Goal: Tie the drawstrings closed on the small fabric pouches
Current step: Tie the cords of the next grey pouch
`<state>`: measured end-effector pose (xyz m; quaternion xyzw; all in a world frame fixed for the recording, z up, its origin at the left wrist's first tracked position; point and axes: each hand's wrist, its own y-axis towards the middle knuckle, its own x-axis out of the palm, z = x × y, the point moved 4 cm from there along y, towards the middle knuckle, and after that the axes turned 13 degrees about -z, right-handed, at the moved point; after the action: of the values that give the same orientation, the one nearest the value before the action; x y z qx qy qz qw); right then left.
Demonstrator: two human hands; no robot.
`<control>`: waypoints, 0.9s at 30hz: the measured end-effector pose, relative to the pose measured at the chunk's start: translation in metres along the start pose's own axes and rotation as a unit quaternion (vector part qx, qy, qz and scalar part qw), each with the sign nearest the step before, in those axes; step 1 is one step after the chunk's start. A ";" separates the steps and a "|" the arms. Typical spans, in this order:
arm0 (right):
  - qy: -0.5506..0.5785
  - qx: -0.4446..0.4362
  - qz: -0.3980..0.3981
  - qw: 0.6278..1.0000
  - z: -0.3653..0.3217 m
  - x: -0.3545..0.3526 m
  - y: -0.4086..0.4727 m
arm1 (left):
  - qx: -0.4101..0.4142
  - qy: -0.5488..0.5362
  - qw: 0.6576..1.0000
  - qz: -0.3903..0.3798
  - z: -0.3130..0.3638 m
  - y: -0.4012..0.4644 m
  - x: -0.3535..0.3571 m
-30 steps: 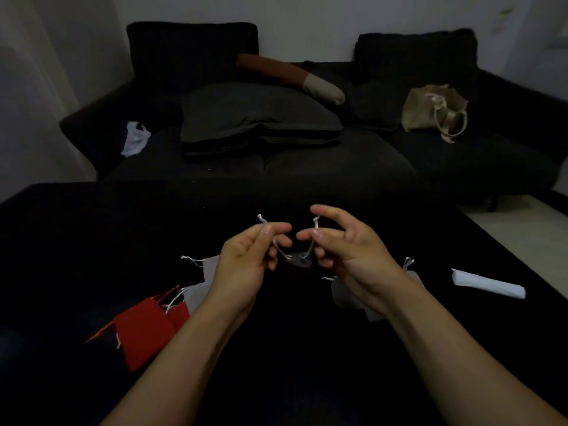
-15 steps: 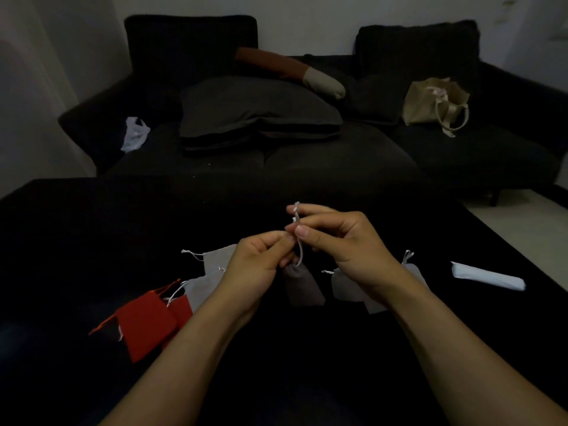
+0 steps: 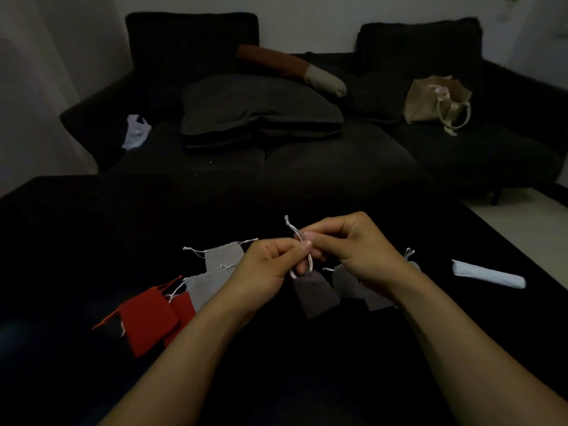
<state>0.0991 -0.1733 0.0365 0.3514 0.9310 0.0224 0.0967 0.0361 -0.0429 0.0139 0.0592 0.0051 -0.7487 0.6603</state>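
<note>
— Grey, the pouch (image 3: 315,295) they're working on? Where is it?

— Dark grey, yes. It hangs by its cord (image 3: 302,253) between the two hands, just above the black counter (image 3: 76,241). Half a second ago it hung the same way; a second ago it was bunched up small between the fingers, with a cord end pulled out to each side.

— And the hands?

— Both closed on the cord. The left hand (image 3: 266,267) pinches it between thumb and forefinger; the right hand (image 3: 353,247) pinches it just above, fingers curled. The two hands touch at the fingertips. A second ago they were apart, each holding its own end.

— Anything else different?

— The cord's free end now sticks up and to the left of the right hand; half a second ago it stood nearly straight up. The right wrist has dropped a little.

— What lies around?

— Two light grey pouches (image 3: 215,272) and two red pouches (image 3: 147,321) on the left of the counter, unmoved. More light grey pouches (image 3: 350,284) lie partly under the right wrist. A white roll (image 3: 488,273) rests well apart on the right. Behind stands a dark sofa (image 3: 338,155) with a beige bag (image 3: 436,99).
</note>
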 end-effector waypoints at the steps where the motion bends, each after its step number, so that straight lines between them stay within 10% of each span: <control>1: 0.007 0.010 -0.005 1.000 0.000 -0.001 -0.001 | -0.007 -0.019 1.000 0.003 0.000 0.000 0.000; 9: 0.058 0.021 0.126 0.990 0.000 0.000 -0.002 | -0.070 -0.140 0.986 0.064 -0.008 -0.001 -0.005; 27: 0.098 0.048 0.011 0.994 0.004 0.015 -0.003 | -0.049 -0.182 0.981 0.045 -0.003 -0.004 -0.014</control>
<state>0.0871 -0.1662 0.0295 0.3616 0.9322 0.0132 -0.0121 0.0345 -0.0283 0.0118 -0.1102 -0.0815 -0.7155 0.6850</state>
